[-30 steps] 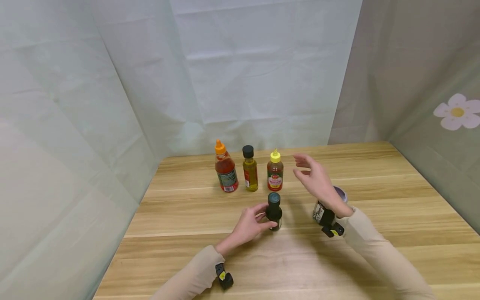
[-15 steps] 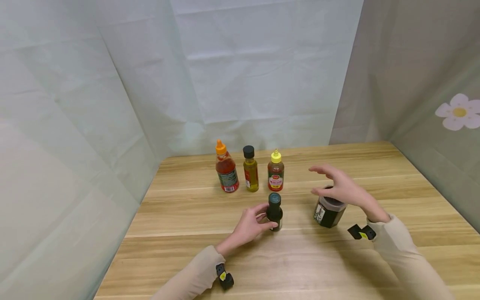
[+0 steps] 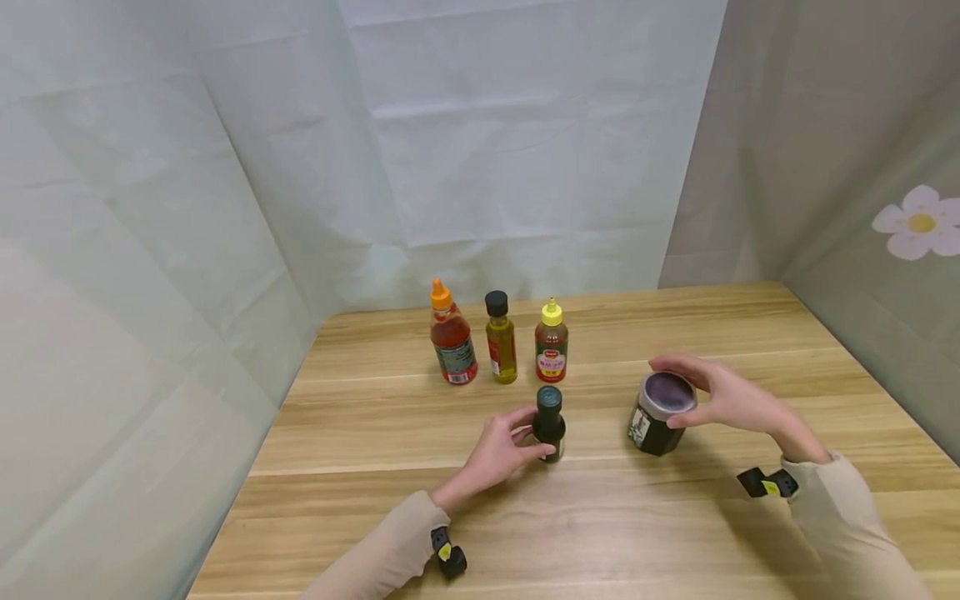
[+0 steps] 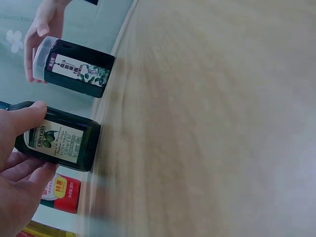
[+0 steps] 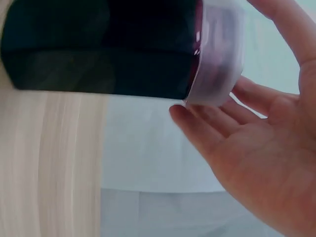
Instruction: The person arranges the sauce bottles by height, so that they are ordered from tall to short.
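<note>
My left hand (image 3: 498, 454) grips a small dark green olive oil bottle (image 3: 550, 427) that stands upright on the table. Its thumb and fingers lie on either side of the glass, and a cream label with olives (image 4: 55, 140) faces the left wrist camera. To the right, a dark faceted jar (image 3: 655, 432) with a translucent lid (image 5: 217, 52) stands upright. My right hand (image 3: 720, 396) spreads around that lid, thumb at the near side and fingers at the far side. I cannot tell how firmly the fingertips touch it.
Behind the olive oil stand a red sauce bottle with an orange cap (image 3: 453, 346), a yellow oil bottle with a black cap (image 3: 501, 346) and a red sauce bottle with a yellow cap (image 3: 551, 350). Pale cloth (image 3: 525, 167) hangs around the wooden table (image 3: 360, 433).
My right hand has moved right and down, from beside the yellow-capped bottle to around the jar's lid. My left hand and the olive oil bottle have stayed in place.
</note>
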Motion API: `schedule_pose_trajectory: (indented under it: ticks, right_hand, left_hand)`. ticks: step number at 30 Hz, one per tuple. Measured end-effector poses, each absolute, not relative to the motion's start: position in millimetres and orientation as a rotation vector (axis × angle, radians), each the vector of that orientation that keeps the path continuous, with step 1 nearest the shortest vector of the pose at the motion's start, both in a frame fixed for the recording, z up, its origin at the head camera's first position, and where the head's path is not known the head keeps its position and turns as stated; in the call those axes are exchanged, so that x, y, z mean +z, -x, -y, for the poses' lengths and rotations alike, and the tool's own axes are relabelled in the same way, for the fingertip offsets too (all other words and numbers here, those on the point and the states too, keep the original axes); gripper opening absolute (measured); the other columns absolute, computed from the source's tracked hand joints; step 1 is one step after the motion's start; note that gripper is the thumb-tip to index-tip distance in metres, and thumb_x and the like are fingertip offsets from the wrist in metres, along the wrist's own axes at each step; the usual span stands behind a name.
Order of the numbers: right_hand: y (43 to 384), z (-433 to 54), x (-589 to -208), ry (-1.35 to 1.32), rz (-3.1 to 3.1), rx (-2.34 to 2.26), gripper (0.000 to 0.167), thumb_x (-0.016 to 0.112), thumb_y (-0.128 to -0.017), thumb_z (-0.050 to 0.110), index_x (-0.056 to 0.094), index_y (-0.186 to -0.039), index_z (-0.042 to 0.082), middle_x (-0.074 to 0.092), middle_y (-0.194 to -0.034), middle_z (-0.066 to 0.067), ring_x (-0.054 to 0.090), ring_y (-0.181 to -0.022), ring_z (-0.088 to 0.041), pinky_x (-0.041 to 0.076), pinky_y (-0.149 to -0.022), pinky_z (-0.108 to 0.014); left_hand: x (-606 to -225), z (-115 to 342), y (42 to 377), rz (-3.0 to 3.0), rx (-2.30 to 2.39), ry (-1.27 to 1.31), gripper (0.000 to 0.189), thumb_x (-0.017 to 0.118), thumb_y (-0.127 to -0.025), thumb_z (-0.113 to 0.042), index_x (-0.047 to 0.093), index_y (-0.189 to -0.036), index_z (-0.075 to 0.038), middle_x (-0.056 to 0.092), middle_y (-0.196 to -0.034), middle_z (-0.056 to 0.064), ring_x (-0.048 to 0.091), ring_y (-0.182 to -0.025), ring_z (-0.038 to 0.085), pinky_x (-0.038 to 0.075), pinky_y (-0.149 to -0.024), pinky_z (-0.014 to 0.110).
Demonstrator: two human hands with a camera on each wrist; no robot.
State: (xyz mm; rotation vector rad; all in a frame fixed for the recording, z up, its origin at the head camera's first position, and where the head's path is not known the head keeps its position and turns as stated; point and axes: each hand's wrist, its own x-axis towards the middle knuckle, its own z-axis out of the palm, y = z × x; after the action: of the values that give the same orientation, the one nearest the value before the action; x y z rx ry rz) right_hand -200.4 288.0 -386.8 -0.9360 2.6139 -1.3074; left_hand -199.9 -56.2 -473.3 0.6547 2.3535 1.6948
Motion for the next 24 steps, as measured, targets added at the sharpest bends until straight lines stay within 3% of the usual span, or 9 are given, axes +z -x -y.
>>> schedule_pose_trajectory:
  ticks: [15,20,24]
  right_hand:
    - [198.2,-294.0,-400.2,0.977,-2.849,-1.203,0.066,0.085,-0.073,0.013,0.055,-0.131,0.001,0.062,-0.125,-0.019,0.046,-0.114,0.015,0.036,-0.095,-0.002]
    - [199.2,-294.5,-405.3,0.988,-2.852,-1.233,0.066,0.084,-0.073,0.010,0.055,-0.131,-0.001,0.061,-0.127,-0.021,0.045,-0.115,0.015,0.037,-0.095,-0.002]
    - [199.4,-294.7,-410.3,1.005,-2.864,-1.257,0.066,0.084,-0.072,0.007,0.054,-0.130,-0.004,0.060,-0.127,-0.023,0.045,-0.115,0.015,0.037,-0.096,-0.002]
  left_hand:
    - [-454.9,39.1,220.6,-2.319,1.614,-0.748,0.055,0.082,-0.075,-0.008,0.062,-0.125,-0.001,0.064,-0.127,0.015,0.062,-0.117,0.028,0.055,-0.092,0.029]
    - [-445.9,22.0,238.2,-2.372,1.640,-0.777,0.057,0.082,-0.075,-0.010,0.060,-0.127,0.002,0.062,-0.129,0.019,0.063,-0.115,0.030,0.057,-0.088,0.030]
    - [-443.2,7.5,253.2,-2.485,1.613,-0.807,0.052,0.082,-0.076,-0.013,0.062,-0.123,-0.002,0.066,-0.122,0.016,0.066,-0.110,0.027,0.058,-0.085,0.027]
